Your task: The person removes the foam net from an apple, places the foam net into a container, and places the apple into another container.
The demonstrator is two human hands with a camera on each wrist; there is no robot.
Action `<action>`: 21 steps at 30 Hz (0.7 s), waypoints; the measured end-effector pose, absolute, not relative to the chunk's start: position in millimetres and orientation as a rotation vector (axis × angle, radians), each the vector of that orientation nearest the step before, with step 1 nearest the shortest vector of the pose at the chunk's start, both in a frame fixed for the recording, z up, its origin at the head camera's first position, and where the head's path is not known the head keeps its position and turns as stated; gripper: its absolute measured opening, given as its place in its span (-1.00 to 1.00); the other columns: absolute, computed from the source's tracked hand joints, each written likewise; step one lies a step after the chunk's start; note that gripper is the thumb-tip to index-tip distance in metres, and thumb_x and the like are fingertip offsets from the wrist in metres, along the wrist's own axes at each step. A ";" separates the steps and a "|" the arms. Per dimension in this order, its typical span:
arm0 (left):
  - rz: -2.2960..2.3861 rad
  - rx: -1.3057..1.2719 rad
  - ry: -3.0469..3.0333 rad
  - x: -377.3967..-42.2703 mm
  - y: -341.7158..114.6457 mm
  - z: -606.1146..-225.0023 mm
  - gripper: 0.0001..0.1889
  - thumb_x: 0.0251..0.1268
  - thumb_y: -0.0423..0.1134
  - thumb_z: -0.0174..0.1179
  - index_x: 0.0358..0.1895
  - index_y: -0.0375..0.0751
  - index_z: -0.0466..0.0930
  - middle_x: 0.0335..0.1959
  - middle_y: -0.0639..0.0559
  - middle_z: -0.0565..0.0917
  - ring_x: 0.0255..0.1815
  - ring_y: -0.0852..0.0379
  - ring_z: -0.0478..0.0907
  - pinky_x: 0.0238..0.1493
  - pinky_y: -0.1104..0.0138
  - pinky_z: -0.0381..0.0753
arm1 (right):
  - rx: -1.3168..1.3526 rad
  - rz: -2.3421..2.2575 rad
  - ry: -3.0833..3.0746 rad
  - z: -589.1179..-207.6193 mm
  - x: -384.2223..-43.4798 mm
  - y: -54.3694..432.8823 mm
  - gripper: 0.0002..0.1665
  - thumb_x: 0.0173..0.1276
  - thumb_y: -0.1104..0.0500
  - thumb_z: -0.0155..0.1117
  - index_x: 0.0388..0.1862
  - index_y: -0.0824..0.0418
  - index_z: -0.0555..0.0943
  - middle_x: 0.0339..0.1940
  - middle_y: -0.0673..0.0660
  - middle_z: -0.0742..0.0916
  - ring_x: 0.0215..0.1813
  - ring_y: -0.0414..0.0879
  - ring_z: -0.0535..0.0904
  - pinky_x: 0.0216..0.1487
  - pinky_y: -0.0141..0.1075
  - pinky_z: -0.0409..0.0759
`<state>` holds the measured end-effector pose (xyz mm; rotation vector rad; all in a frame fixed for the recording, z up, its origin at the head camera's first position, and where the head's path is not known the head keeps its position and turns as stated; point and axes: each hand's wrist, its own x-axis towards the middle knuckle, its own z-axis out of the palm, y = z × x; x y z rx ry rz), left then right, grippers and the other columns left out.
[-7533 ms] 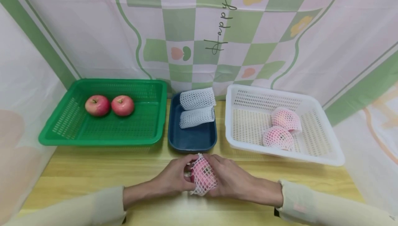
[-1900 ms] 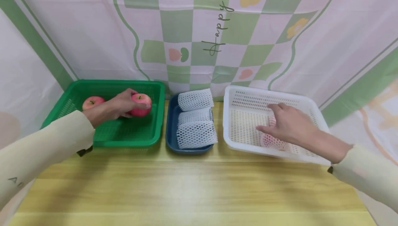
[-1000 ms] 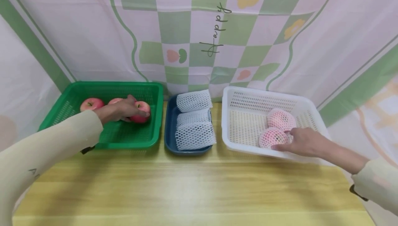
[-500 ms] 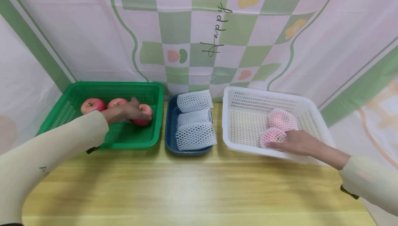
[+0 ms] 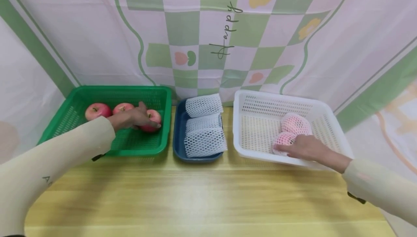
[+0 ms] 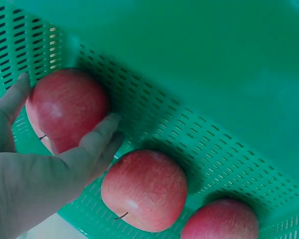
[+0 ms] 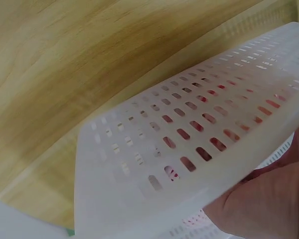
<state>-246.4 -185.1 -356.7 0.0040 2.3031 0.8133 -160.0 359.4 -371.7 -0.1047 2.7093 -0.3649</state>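
Observation:
My left hand (image 5: 133,116) lies over the rightmost red apple (image 5: 152,119) in the green basket (image 5: 107,152). In the left wrist view its thumb and fairly straight fingers stand either side of that apple (image 6: 70,107). Two more apples, a middle one (image 5: 122,107) and a left one (image 5: 97,111), sit beside it. In the white basket (image 5: 242,152), my right hand (image 5: 306,148) grips the nearer apple in a pink-looking foam net (image 5: 282,140); its fingers are partly hidden. Another netted apple (image 5: 295,123) lies behind, close against it.
Between the baskets stands a dark blue tray (image 5: 179,150) with several white foam nets (image 5: 205,142), one overhanging its right edge. The wooden table (image 5: 202,197) runs in front. A patterned curtain (image 5: 182,26) hangs behind. The white basket's perforated wall (image 7: 139,164) fills the right wrist view.
Earlier both hands held a netted apple at the table's middle; a third bare apple now sits in the green basket, and another net in the tray. The right hand has closed on a netted apple.

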 end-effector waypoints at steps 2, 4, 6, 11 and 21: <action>0.803 0.012 2.330 -245.8 -186.5 -357.2 0.30 0.50 0.01 0.30 0.54 -0.55 -0.75 0.67 -0.56 -0.16 0.64 -0.36 0.11 0.49 -0.13 0.43 | -0.100 -0.373 2.711 -373.6 -161.8 359.2 -0.22 0.46 -0.47 0.20 -0.78 0.02 0.50 -0.73 -0.03 0.59 -0.63 -0.16 0.41 -0.44 -0.28 0.44; 0.781 0.034 2.361 -245.5 -188.4 -357.1 0.29 0.49 0.05 0.30 0.56 -0.58 -0.69 0.66 -0.57 -0.11 0.63 -0.39 0.11 0.53 -0.16 0.37 | -0.098 -0.384 2.716 -374.8 -163.6 359.3 -0.22 0.45 -0.46 0.22 -0.80 0.01 0.46 -0.75 -0.04 0.58 -0.64 -0.18 0.39 -0.47 -0.29 0.41; 0.762 0.060 2.392 -245.4 -190.2 -356.6 0.28 0.49 0.08 0.29 0.56 -0.61 -0.65 0.65 -0.59 -0.10 0.65 -0.42 0.05 0.57 -0.20 0.26 | -0.096 -0.392 2.731 -375.5 -165.2 359.2 -0.24 0.42 -0.44 0.27 -0.80 0.00 0.43 -0.76 -0.04 0.56 -0.65 -0.20 0.35 -0.51 -0.31 0.38; 0.798 0.093 2.465 -242.9 -192.0 -353.8 0.17 0.50 0.06 0.27 0.60 -0.63 -0.43 0.63 -0.61 -0.01 0.64 -0.45 0.03 0.62 -0.22 0.14 | -0.113 -0.426 2.784 -376.5 -166.1 360.5 -0.28 0.35 -0.36 0.41 -0.80 0.01 0.41 -0.79 -0.07 0.57 -0.67 -0.21 0.36 -0.58 -0.35 0.33; 0.889 0.086 2.544 -237.4 -189.1 -347.0 -0.03 0.50 0.00 0.29 0.58 -0.55 -0.11 0.57 -0.54 0.20 0.59 -0.41 0.18 0.58 -0.20 0.24 | -0.147 -0.447 2.750 -371.3 -166.6 362.8 -0.25 0.25 -0.33 0.52 -0.81 -0.03 0.28 -0.82 -0.08 0.53 -0.70 -0.23 0.34 -0.62 -0.39 0.35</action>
